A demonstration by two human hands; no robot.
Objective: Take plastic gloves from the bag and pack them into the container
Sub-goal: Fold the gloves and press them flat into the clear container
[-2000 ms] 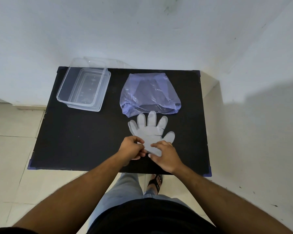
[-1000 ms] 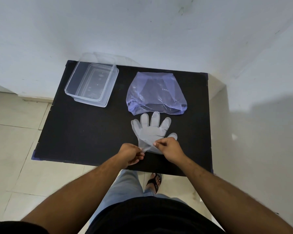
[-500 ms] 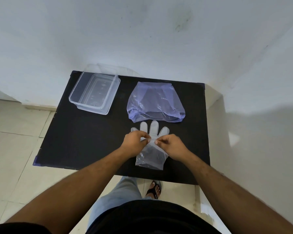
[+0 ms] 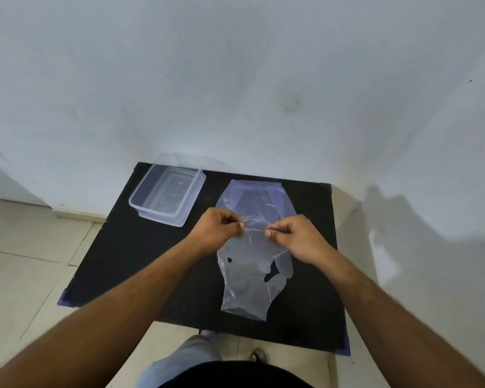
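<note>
A clear plastic glove [image 4: 247,281] hangs above the black table [image 4: 140,261], stretched between both hands. My left hand [image 4: 216,232] pinches its top edge on the left, and my right hand [image 4: 294,236] pinches the same edge on the right. The glove droops toward me, crumpled and partly folded, its lower end close to the table. Behind the hands lies the bluish plastic bag [image 4: 255,197], flat on the table. The clear, open container [image 4: 167,196] stands at the table's far left corner with nothing visible inside.
A white wall rises directly behind the table and another on the right. Tiled floor runs along the left. A clear lid [image 4: 179,159] leans behind the container against the wall. My legs and a sandalled foot [image 4: 256,355] show below the table's near edge.
Both hands pinched the glove lying flat on the table, folded it over, then lifted it off the surface; it now hangs between them. The camera tilted upward.
</note>
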